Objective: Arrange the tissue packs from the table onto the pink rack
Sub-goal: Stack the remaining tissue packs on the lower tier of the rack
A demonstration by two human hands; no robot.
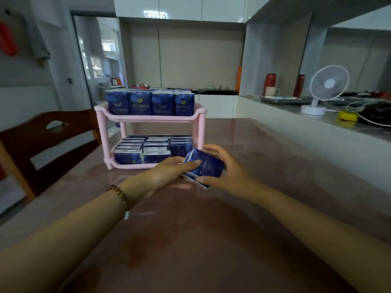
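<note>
As I hold a small stack of tissue packs [204, 168] just in front of the pink rack [152, 118], low at its right end, my left hand [169, 172] pinches one side. My right hand [220, 170] cups the other, fingers [211, 148] curled round the stack. The rack's top shelf looks full, the bottom nearly so. I judge this a late placement. Next I should turn the packs upright and slide them into the bottom shelf's front right gap.

bare table [211, 240] in front, packed pink rack [152, 118] blocks behind
</note>
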